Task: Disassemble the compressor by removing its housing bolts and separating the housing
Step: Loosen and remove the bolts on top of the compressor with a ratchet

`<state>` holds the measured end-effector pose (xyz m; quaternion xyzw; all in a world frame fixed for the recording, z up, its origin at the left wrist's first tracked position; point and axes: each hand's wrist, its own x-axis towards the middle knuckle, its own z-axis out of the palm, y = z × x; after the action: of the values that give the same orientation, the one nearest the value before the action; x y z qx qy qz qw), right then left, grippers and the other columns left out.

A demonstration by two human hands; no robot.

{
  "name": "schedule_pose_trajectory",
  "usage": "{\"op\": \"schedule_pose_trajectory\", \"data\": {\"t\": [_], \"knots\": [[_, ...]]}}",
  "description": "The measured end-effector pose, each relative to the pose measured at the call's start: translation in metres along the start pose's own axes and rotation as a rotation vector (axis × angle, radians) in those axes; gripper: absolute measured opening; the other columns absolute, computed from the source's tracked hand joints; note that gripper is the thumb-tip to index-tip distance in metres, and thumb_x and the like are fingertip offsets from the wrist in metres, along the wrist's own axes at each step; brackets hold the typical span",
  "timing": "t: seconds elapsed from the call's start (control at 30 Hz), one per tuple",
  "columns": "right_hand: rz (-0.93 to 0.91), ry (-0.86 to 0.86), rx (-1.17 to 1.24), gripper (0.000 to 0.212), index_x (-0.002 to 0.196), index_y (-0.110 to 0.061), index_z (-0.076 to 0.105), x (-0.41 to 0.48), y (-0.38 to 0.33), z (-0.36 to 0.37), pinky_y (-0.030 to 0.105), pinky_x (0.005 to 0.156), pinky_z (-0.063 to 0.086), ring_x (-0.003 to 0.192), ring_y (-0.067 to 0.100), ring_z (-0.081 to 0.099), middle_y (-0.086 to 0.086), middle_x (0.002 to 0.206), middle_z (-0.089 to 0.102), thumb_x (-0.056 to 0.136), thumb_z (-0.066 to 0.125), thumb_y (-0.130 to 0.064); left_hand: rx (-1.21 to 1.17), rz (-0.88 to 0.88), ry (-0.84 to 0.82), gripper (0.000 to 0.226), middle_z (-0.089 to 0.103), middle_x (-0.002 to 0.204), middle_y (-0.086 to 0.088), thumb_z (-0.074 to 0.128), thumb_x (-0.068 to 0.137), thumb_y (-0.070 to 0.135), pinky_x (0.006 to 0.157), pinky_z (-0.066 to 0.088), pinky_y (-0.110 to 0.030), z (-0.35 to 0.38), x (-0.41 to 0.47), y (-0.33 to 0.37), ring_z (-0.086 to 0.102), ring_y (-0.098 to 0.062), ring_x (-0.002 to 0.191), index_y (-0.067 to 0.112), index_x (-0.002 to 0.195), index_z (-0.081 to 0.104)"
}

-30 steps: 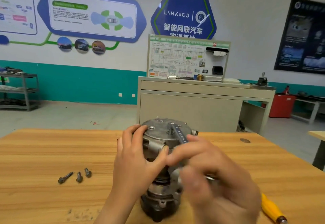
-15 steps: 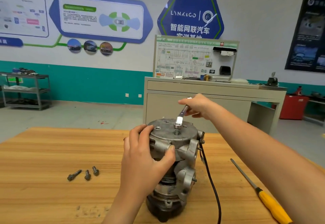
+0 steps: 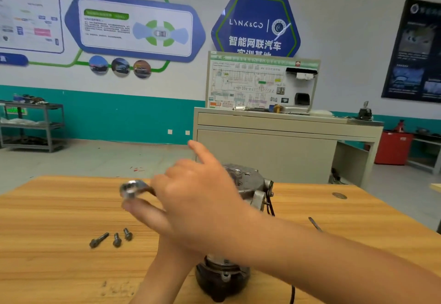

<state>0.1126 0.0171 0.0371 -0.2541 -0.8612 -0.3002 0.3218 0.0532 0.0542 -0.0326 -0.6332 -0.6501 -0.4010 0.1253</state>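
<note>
Three bolts (image 3: 116, 239) lie on the surface (image 3: 47, 220), left of the upright compressor (image 3: 253, 184); its housing looks unseparated. My right hand (image 3: 202, 198) grips the wrench (image 3: 133, 188); my left hand is hidden, so I cannot tell.

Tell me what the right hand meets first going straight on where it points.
Probably nothing: the right hand, gripping a wrench, points left over the table; the bolts lie lower, though depth is unclear.

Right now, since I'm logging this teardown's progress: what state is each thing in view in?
Compressor: upright on table, housing not separated.
Bolts: three out, lying on table.
Wrench: pinched in right hand, clear of compressor.
Screwdriver: lying on table, partly hidden.
Left hand: hidden behind right arm.
</note>
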Motion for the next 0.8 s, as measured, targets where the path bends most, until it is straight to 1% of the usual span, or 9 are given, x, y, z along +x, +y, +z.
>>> {"op": "schedule_pose_trajectory", "data": {"t": [0.07, 0.1, 0.2, 0.27, 0.33, 0.4, 0.53, 0.7, 0.8], "knots": [[0.059, 0.204, 0.182, 0.042, 0.063, -0.017, 0.068, -0.043, 0.009, -0.015, 0.037, 0.103, 0.035, 0.07, 0.009, 0.062, -0.006, 0.065, 0.065, 0.088, 0.046, -0.045, 0.008, -0.029, -0.091, 0.049, 0.03, 0.143, 0.005, 0.041, 0.094, 0.042, 0.111, 0.01, -0.024, 0.004, -0.003, -0.007, 0.021, -0.008, 0.133, 0.025, 0.138, 0.03], [0.136, 0.253, 0.3, 0.04, 0.068, -0.019, 0.07, -0.061, 0.016, -0.021, 0.032, 0.103, 0.034, 0.079, 0.004, 0.064, -0.01, 0.074, 0.069, 0.088, 0.046, -0.045, -0.033, -0.034, -0.105, 0.059, 0.023, 0.147, 0.009, 0.038, 0.088, 0.052, 0.115, 0.009, -0.033, 0.003, -0.003, -0.008, 0.013, -0.006, 0.136, 0.03, 0.141, 0.024], [0.59, 0.336, 0.725, 0.029, 0.081, -0.032, 0.074, -0.097, 0.043, -0.037, 0.01, 0.086, 0.041, 0.097, -0.01, 0.058, -0.027, 0.094, 0.067, 0.08, 0.052, -0.052, 0.097, -0.056, -0.129, 0.087, 0.016, 0.152, 0.014, 0.016, 0.068, 0.074, 0.111, 0.003, -0.056, -0.006, -0.003, 0.0, -0.001, -0.008, 0.141, 0.032, 0.144, 0.018], [0.819, 0.402, 0.791, 0.022, 0.081, -0.031, 0.072, -0.11, 0.066, -0.036, 0.013, 0.072, 0.047, 0.088, -0.007, 0.061, -0.022, 0.089, 0.069, 0.083, 0.056, -0.046, 0.155, -0.014, -0.19, 0.091, 0.017, 0.153, 0.014, 0.014, 0.067, 0.077, 0.111, 0.002, -0.058, -0.015, -0.001, 0.01, 0.001, -0.008, 0.142, 0.031, 0.145, 0.015], [1.025, 0.407, 0.838, 0.019, 0.089, -0.022, 0.066, -0.113, 0.094, -0.027, 0.018, 0.06, 0.049, 0.068, 0.003, 0.065, -0.006, 0.074, 0.07, 0.089, 0.052, -0.035, 0.072, 0.016, -0.181, 0.088, 0.025, 0.15, 0.015, 0.019, 0.069, 0.076, 0.113, 0.004, -0.055, -0.019, 0.004, 0.015, 0.014, -0.008, 0.14, 0.031, 0.144, 0.017], [1.221, 0.408, 1.066, 0.012, 0.095, -0.016, 0.059, -0.108, 0.123, -0.013, 0.019, 0.047, 0.049, 0.053, 0.01, 0.062, 0.005, 0.068, 0.068, 0.091, 0.051, -0.024, -0.008, 0.039, -0.181, 0.088, 0.035, 0.145, 0.014, 0.024, 0.068, 0.075, 0.114, 0.011, -0.05, -0.028, 0.009, 0.022, 0.027, -0.007, 0.135, 0.03, 0.144, 0.023], [1.339, 0.378, 1.276, 0.007, 0.088, -0.01, 0.055, -0.077, 0.158, 0.022, 0.014, 0.042, 0.046, 0.042, 0.004, 0.055, 0.008, 0.073, 0.06, 0.093, 0.051, -0.013, -0.162, 0.075, -0.23, 0.075, 0.054, 0.134, 0.007, 0.046, 0.077, 0.063, 0.101, 0.04, -0.033, -0.033, 0.02, 0.022, 0.049, -0.012, 0.121, 0.025, 0.142, 0.038], [1.405, 0.227, 1.475, 0.006, 0.089, 0.001, 0.05, -0.026, 0.173, 0.059, 0.019, 0.041, 0.049, 0.044, 0.012, 0.061, 0.014, 0.073, 0.061, 0.093, 0.046, 0.0, -0.196, 0.078, -0.302, 0.059, 0.058, 0.128, 0.008, 0.057, 0.086, 0.046, 0.095, 0.042, -0.025, -0.04, 0.034, 0.015, 0.053, -0.009, 0.116, 0.024, 0.139, 0.044], [1.407, 0.299, 1.647, 0.007, 0.088, 0.004, 0.046, -0.009, 0.175, 0.064, 0.022, 0.039, 0.05, 0.04, 0.015, 0.061, 0.017, 0.075, 0.057, 0.093, 0.042, 0.005, -0.187, 0.105, -0.316, 0.055, 0.06, 0.127, 0.007, 0.059, 0.087, 0.043, 0.093, 0.042, -0.023, -0.042, 0.036, 0.015, 0.054, -0.008, 0.115, 0.023, 0.137, 0.047]]}}
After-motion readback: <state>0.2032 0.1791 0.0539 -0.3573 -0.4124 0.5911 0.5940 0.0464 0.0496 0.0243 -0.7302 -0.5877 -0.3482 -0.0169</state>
